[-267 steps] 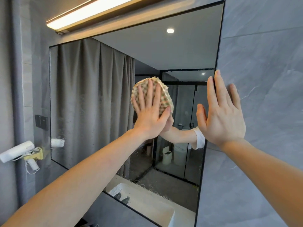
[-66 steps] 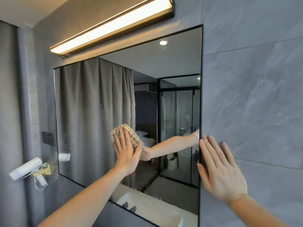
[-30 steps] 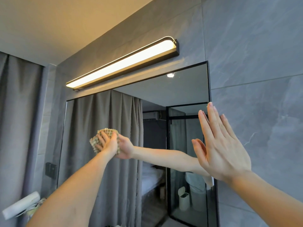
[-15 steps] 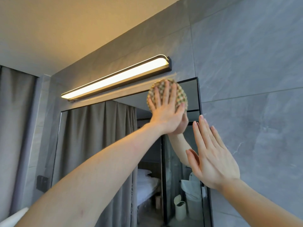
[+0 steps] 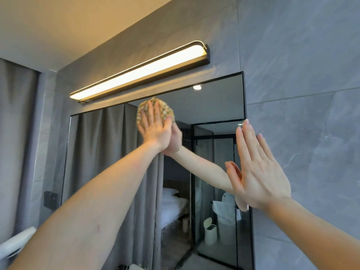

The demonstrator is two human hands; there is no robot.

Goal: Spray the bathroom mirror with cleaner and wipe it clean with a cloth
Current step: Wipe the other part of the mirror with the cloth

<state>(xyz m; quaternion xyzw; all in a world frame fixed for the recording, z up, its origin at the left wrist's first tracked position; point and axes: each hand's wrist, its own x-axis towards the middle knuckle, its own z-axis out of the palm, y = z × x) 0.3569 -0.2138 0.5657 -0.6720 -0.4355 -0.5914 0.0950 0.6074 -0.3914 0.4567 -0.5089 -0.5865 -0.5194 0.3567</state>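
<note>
The wall mirror [image 5: 218, 106] has a thin black frame and reflects a grey curtain and a glass shower door. My left hand [image 5: 155, 129] presses a beige checked cloth [image 5: 167, 112] flat against the glass near the mirror's top edge, fingers straight and pointing up. The cloth shows above and around the fingers and looks blurred. My right hand [image 5: 257, 172] lies flat with straight fingers on the mirror's right edge and the grey tile beside it. No spray bottle is in view.
A lit bar lamp [image 5: 140, 72] hangs just above the mirror. Grey tiled wall [image 5: 302, 84] fills the right side. A grey curtain [image 5: 15, 133] hangs at far left, with a dark switch [image 5: 50, 199] and a white hair dryer [image 5: 17, 240] below it.
In the last half second my left hand slid the cloth leftward along the mirror's top, away from the right corner. My right hand stayed flat on the right edge.
</note>
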